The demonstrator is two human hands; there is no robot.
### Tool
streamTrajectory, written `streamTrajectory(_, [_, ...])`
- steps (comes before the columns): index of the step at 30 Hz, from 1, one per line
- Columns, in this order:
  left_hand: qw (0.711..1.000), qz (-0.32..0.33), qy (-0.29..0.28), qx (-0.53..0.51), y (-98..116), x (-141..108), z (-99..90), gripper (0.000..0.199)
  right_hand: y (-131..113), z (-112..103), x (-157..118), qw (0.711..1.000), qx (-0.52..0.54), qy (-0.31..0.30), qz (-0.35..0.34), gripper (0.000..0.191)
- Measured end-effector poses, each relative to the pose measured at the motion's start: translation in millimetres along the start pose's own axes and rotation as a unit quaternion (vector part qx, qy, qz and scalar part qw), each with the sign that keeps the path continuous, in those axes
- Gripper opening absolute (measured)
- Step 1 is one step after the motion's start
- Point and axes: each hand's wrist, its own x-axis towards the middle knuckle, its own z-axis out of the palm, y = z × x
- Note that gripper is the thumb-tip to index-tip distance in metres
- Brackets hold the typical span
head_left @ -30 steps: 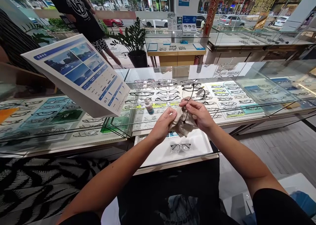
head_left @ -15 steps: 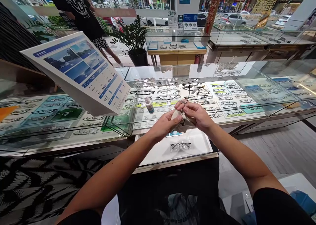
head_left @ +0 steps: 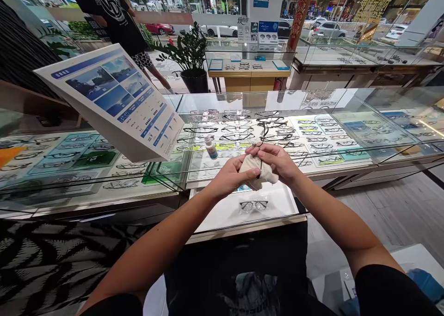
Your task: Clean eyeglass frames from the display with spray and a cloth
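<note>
My left hand (head_left: 236,175) is closed on a cream cloth (head_left: 265,173), its thumb pressing the cloth from the front. Dark-framed eyeglasses (head_left: 265,132) are held in the cloth, with one temple sticking up above my fingers; their lenses are mostly hidden. My right hand (head_left: 277,159) pinches the eyeglasses from the right side, fingertips close to those of the left. Both hands are over the front edge of the glass counter. Behind and left of them a small white spray bottle (head_left: 210,148) stands upright on the glass.
A pulled-out white drawer (head_left: 215,219) below my hands holds eyeglasses in a clear bag (head_left: 254,206). A tented card sign (head_left: 114,108) stands on the counter at left. Rows of frames lie inside the glass showcase (head_left: 239,96). Beyond are a potted plant (head_left: 192,77) and a person (head_left: 109,17).
The cloth has turned or spread so that more of it shows below my fingers. The upright temple has tilted slightly. Both hands stay in nearly the same place.
</note>
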Motion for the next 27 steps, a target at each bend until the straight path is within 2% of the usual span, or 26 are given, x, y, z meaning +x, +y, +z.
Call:
streamTrajectory(10, [0.996,0.038,0.033,0.073,0.8,-1.2,4.1,0.063,2.7,2.0,2.5,0.998,0.032,0.046,0.000,0.037])
streamTrajectory(20, [0.990,0.080,0.107,0.054,-12.0,4.8,3.0,0.067,14.2,0.5,1.4,0.999,-0.014,0.021,-0.023,0.032])
streamTrajectory(24, [0.982,0.101,0.146,0.065,-7.2,4.7,7.5,0.065,17.1,0.3,1.0,0.999,-0.024,0.021,-0.022,0.031])
streamTrajectory(27, [0.978,0.114,0.147,0.090,-3.1,3.9,9.4,0.063,15.4,0.3,0.7,0.999,-0.025,0.020,-0.022,0.032])
